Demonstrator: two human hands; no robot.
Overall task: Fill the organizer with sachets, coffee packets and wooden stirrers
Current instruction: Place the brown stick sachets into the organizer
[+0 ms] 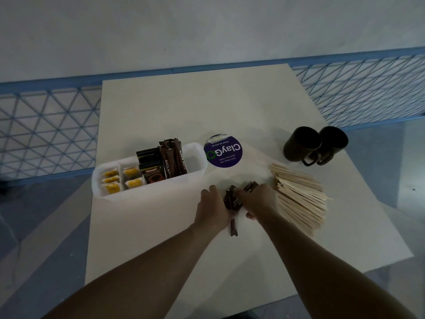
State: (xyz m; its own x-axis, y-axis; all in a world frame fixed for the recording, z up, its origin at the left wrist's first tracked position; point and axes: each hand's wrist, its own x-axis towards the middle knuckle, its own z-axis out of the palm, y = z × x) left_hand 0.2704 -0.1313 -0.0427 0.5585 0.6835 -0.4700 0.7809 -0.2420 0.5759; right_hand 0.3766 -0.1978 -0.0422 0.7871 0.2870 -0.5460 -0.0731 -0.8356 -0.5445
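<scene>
My left hand [212, 208] and my right hand [255, 201] meet on the white desk [161, 238], a smooth matt board. Between them is a bundle of coffee sticks [232, 200]: long, narrow packets of glossy dark brown foil. The fingers of my left hand are curled round the bundle from the left side, and the fingers of my right hand are curled over its right side. One single stick [233, 229] pokes out toward me from under my left hand and lies flat on the desk.

The organizer [138, 188] is a long tray of milky, half-transparent plastic with rounded corners. It is to the left of my hands and a little further back. At its left end, flat square yellow sachets [110, 181] sit in two small compartments. Next to them stand dark square coffee packets [151, 168] with a shiny print. Beside those are upright brown sticks [172, 157] that rise above the rim.

Just to the right of my right hand is a wide heap of wooden stirrers [299, 199]. They are thin, flat, pale strips that lie nearly parallel and overlap like a fan. Near the right end of the organizer a round purple sticker [224, 151] with white letters is on the desk. Further right stand two dark cylindrical mugs [299, 146], touching each other, with their handles toward me. Beyond the desk runs a blue wire mesh railing [46, 125] with triangular openings.
</scene>
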